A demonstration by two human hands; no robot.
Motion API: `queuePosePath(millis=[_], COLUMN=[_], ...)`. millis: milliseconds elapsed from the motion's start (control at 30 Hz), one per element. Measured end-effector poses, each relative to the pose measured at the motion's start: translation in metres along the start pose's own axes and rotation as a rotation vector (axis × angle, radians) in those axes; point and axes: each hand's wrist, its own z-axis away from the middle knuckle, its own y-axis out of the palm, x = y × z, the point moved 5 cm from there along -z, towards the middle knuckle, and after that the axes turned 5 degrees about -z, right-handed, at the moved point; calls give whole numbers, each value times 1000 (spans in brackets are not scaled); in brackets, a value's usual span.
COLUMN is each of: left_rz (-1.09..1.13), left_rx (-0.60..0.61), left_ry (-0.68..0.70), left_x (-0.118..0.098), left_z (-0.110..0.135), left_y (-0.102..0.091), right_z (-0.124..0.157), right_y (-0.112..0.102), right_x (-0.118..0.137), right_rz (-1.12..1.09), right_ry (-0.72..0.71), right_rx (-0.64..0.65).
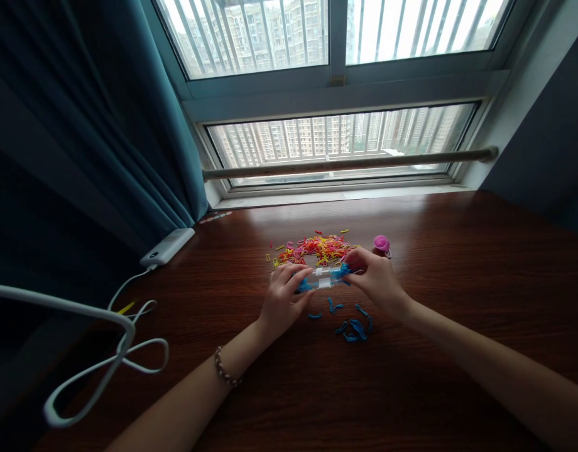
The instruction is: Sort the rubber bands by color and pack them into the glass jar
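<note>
My left hand (283,295) grips the left end of a small clear plastic loom (323,279) with blue rubber bands stretched on it. My right hand (374,276) pinches a blue band at the loom's right end. The loom hovers just above the dark wooden desk (458,276). A heap of small red, yellow, orange and pink rubber bands (317,248) lies just beyond my hands. Several loose blue bands (352,326) lie on the desk in front of the hands. A beaded bracelet (223,370) is on my left wrist.
A small pink round object (381,243) sits behind my right hand. A white power bank (167,247) lies at the desk's far left, with a white cable (124,351) looping off it. A teal curtain (105,113) hangs on the left; a barred window (336,138) runs behind.
</note>
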Motion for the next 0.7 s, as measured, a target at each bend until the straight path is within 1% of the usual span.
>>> queuePosePath(millis=[167,333,533,600,700], left_rz=[-28,-33,-12,1,18], left_rx=[-7,-4,4,13,31], left_ry=[29,14,-12,-29,-32], left_x=[-2,-1,2,3,3], left_z=[0,-1,-1,-1,-1], left_y=[-1,0,1,1,1], right_z=[1,-1,-2,-3,-3], right_y=[-2,-2,-1,-3,-5], right_x=[7,3,0,2,6], right_rz=[92,11,-147,-128,-17], right_ry=[-81,2,52,30,-38], right_rx=[-14,11,41,34,19])
